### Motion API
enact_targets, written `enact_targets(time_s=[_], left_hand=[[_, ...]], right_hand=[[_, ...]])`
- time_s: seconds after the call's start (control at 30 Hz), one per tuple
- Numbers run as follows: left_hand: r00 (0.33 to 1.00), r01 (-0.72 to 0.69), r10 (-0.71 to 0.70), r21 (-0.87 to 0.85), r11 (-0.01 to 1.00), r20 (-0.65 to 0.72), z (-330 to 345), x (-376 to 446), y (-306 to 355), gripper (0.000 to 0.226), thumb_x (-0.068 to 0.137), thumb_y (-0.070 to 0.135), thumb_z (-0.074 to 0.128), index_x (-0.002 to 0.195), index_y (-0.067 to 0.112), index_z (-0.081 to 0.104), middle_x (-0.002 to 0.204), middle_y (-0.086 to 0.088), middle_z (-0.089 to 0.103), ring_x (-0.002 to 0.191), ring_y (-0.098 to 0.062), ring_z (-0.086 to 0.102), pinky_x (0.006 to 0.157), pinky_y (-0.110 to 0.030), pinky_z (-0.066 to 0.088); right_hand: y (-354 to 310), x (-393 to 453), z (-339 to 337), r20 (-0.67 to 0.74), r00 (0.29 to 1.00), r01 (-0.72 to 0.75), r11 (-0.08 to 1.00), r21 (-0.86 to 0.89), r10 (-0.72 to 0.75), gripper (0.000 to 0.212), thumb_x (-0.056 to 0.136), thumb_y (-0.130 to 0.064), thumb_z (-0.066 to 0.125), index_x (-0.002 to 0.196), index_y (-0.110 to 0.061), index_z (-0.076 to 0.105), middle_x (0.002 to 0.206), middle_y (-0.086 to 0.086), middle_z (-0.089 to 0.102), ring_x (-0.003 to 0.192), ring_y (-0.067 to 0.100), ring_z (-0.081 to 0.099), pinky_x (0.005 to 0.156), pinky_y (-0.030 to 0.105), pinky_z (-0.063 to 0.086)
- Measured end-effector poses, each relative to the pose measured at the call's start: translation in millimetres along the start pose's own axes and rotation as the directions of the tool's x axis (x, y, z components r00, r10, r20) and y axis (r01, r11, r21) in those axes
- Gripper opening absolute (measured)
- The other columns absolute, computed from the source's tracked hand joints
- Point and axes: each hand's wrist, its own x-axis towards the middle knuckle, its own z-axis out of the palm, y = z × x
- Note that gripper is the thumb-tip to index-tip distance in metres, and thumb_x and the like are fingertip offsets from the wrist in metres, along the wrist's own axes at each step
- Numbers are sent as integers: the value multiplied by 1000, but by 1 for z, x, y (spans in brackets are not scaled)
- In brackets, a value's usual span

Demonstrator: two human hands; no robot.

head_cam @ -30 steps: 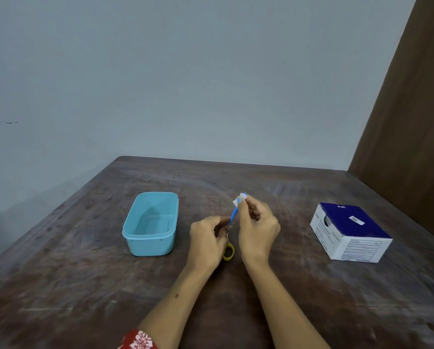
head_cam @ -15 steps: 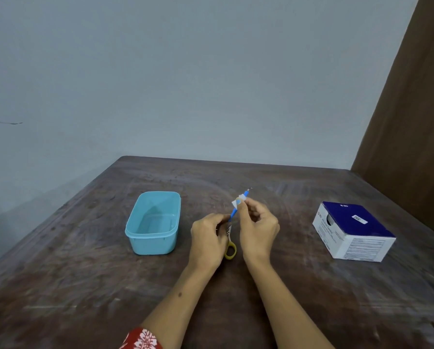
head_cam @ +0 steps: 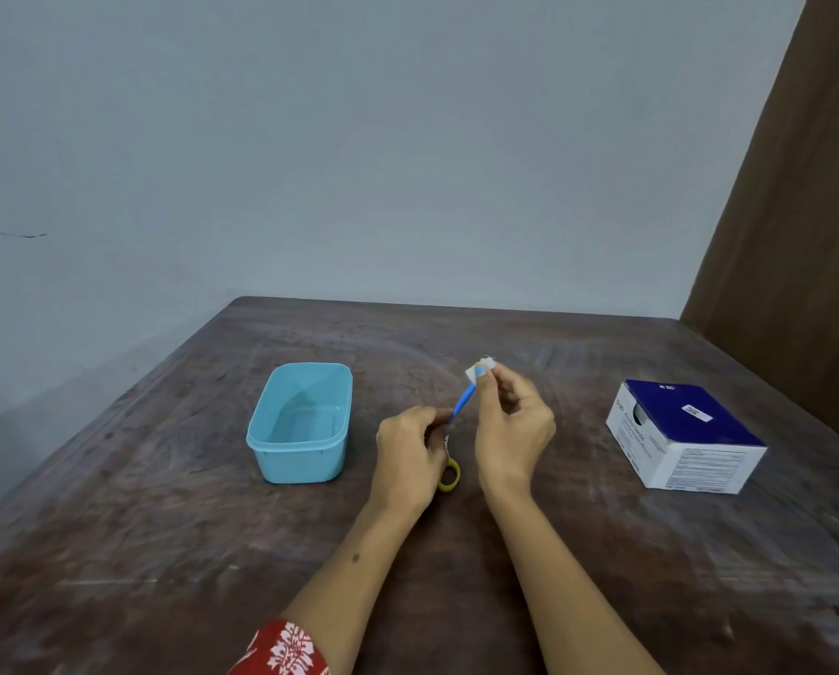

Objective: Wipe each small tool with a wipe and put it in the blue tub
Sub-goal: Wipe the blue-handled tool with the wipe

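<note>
Frame centre: left hand (head_cam: 410,453) grips blue tool (head_cam: 462,403) steady; right hand (head_cam: 510,421) pinches white wipe (head_cam: 480,372) round its tip, cleaning.

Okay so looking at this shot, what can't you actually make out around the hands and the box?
All in the head view:
- Lower end of the blue tool: hidden inside the left hand.
- Its tip: covered by the wipe pinched in the right hand.
- Yellow ring: mostly behind the left hand, so what it belongs to is unclear.
- Print on the box: too small to read.
- Inside of the near wall of the tub: hidden by its rim.
</note>
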Motion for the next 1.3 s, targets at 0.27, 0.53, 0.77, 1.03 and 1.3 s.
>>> enact_targets(time_s=[0.27,0.53,0.77,1.03,1.3], left_hand=[[999,26,-26,-20,999,-24,-1,1,0,25,79,-2,62,99,8,72,89,-4,73,78,-10,66,71,-9,48],[998,3,-5,-31,1000,-69,-1,1,0,24,79,-3,61,96,8,73,85,-6,73,76,-13,67,70,-18,49],[999,-44,44,55,997,-3,0,-1,3,24,83,1,60,103,8,71,93,-5,72,83,-11,65,74,-9,43],[995,-53,54,9,999,-89,0,1,0,24,76,-6,61,93,7,73,82,-8,72,72,-15,65,68,-20,47],[994,-47,43,-41,998,-97,-1,2,-1,23,77,-5,63,93,8,73,82,-5,73,73,-14,66,70,-26,51]], right_hand=[[2,-6,2,103,995,23,993,-117,-11,5,81,-17,71,86,-16,73,79,-4,70,67,-3,63,65,11,49],[3,-8,2,125,992,26,991,-132,-10,2,83,-19,70,83,-18,72,79,0,70,66,-2,62,63,9,46],[-9,-1,-1,-94,994,61,997,43,-57,10,86,-13,65,87,-22,69,88,2,70,81,3,65,70,10,48],[10,-4,3,162,986,-1,988,-154,27,7,81,-17,70,87,-16,74,80,-3,72,73,4,67,70,21,52],[5,-7,2,181,983,39,989,-144,-13,8,80,-17,72,79,-25,71,77,-6,69,69,3,65,64,15,50]])
